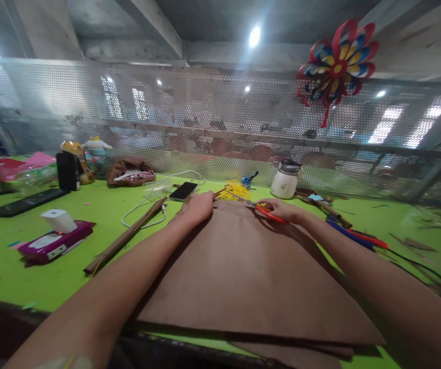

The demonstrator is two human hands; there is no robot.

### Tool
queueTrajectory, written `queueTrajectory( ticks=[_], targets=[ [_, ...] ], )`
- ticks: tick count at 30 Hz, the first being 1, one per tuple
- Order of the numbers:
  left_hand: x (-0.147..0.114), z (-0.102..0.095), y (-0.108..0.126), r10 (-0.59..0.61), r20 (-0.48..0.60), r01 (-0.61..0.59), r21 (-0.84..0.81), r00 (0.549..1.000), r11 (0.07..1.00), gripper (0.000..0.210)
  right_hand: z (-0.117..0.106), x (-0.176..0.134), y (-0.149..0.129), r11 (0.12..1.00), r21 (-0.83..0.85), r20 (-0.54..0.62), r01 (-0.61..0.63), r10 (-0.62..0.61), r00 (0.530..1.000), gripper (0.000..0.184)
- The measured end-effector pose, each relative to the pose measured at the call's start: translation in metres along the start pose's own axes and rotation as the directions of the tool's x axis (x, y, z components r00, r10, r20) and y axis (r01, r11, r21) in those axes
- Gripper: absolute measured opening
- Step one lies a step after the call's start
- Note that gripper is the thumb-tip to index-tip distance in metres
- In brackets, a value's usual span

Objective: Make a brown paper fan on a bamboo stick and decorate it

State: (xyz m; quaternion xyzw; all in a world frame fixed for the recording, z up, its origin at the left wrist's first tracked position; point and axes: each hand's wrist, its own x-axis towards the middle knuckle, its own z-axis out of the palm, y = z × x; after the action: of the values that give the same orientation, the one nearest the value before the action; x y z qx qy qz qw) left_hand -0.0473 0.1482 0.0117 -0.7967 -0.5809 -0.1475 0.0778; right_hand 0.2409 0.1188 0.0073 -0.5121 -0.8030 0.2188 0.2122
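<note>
Both my hands work at the far edge of a large brown cardboard sheet (243, 277), which lies nearest me on the green tabletop. In my right hand (280, 209) is a pair of scissors (271, 213) with red-orange handles, its blades pointing left. My left hand (201, 206) is closed at the sheet's far left corner, its fingertips mostly hidden. A thin brown strip (220, 192) sticks out from those fingers toward the scissor tips. Just beyond both hands lies a heap of yellow shreds (236, 189).
Left: a rolled brown tube (124, 238), a phone (183, 191), a white cable (143, 224), and a purple power strip (57, 243) with a white charger (59, 221). Right: a white jar (285, 180) and a blue-and-red tool (354, 234). A perforated metal screen (212, 113) stands behind.
</note>
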Motion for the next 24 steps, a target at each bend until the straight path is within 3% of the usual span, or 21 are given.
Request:
queueTrajectory(
  ticks=[5, 9, 16, 20, 24],
  targets=[
    [-0.003, 0.002, 0.006, 0.003, 0.015, -0.003, 0.000, 1.000, 1.000, 0.030, -0.006, -0.003, -0.003, 0.998, -0.062, -0.148, -0.020, 0.010, 0.989, 0.050],
    [-0.005, 0.004, 0.006, 0.014, 0.031, -0.013, -0.055, 0.999, 0.998, 0.029, -0.014, -0.024, -0.019, 0.989, -0.145, -0.264, -0.037, -0.003, 0.965, 0.052],
    [0.004, 0.009, 0.002, -0.075, -0.022, 0.066, -0.290, 0.997, 0.955, 0.026, 0.010, -0.092, -0.045, 0.954, -0.292, -0.239, 0.064, -0.137, 0.961, 0.050],
    [0.019, -0.008, -0.006, -0.200, -0.062, 0.146, -0.485, 0.978, 0.862, 0.022, 0.031, -0.110, -0.044, 0.957, -0.267, -0.167, 0.110, -0.159, 0.973, 0.052],
    [0.023, -0.044, -0.002, -0.331, -0.047, 0.202, -0.707, 0.942, 0.677, 0.026, 0.042, -0.112, -0.041, 0.955, -0.274, -0.116, 0.111, -0.148, 0.982, 0.062]
  ],
)
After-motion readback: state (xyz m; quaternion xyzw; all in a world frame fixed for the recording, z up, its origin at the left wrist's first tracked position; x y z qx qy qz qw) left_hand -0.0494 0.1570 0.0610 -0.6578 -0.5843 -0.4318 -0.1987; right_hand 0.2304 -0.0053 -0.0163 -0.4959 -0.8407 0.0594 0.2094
